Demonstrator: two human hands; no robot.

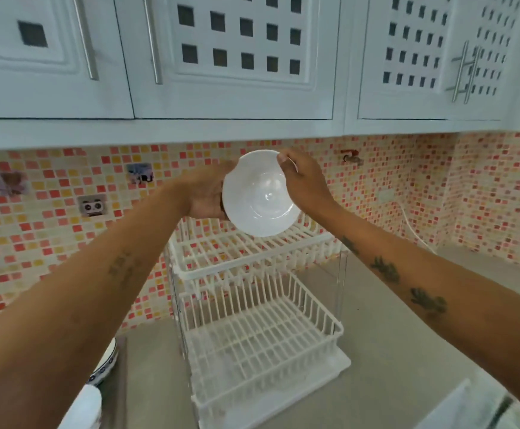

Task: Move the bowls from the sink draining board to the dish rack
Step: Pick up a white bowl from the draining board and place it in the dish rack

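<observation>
Left hand [204,193] cupped against the outside wall, right hand [303,181] pinching the top rim: both gripping a white bowl [260,195], tilted with its inside toward the camera, up in the air above the top shelf of the dish rack [252,305]. Stiff, glazed, probably slippery and breakable. Best taken by rim and underside, then lowered gently.

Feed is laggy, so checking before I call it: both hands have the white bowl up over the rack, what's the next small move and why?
Probably lower the white bowl onto the rack's top tier. Left hand and right hand hold it tilted just above that tier, which looks bare, as does the lower basket.
</observation>
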